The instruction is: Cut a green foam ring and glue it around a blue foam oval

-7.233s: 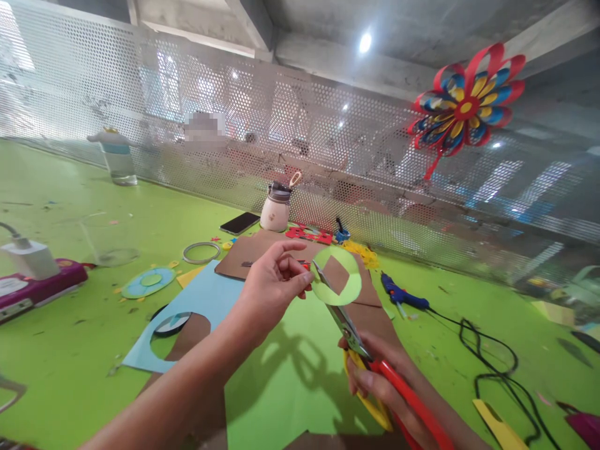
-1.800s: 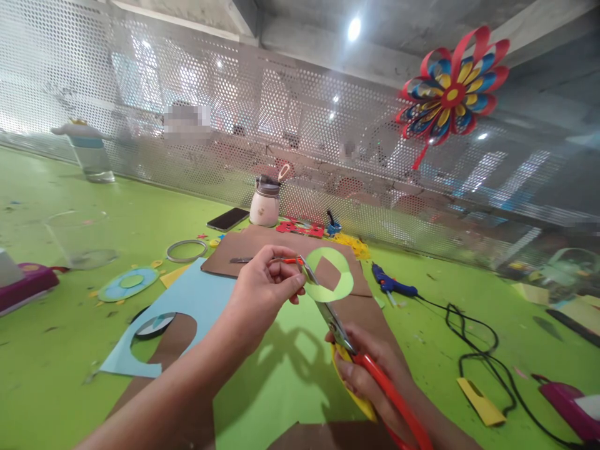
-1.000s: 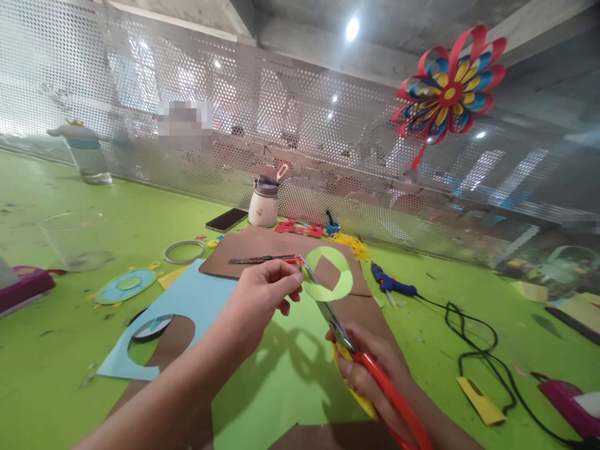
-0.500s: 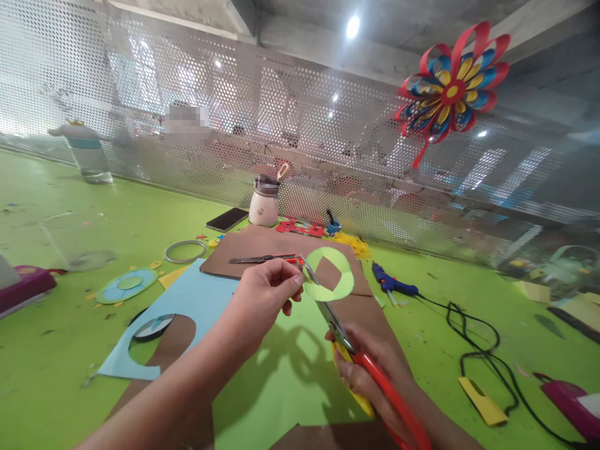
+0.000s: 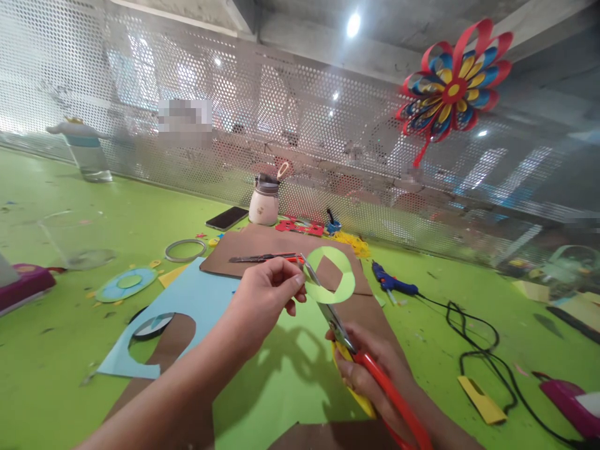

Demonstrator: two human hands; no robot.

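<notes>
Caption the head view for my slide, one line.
Left hand pinches a light-green paper ring while the right hand grips metal scissors with red and yellow handles.

My left hand [image 5: 268,290] partly hides the orange-handled tool [image 5: 255,259], my right hand [image 5: 377,356] partly covers the scissors [image 5: 336,325], whose red handle [image 5: 396,400] the bottom edge crops, the left edge cuts the purple strip [image 5: 35,284], and shapes blur behind the perforated screen [image 5: 290,100].
</notes>
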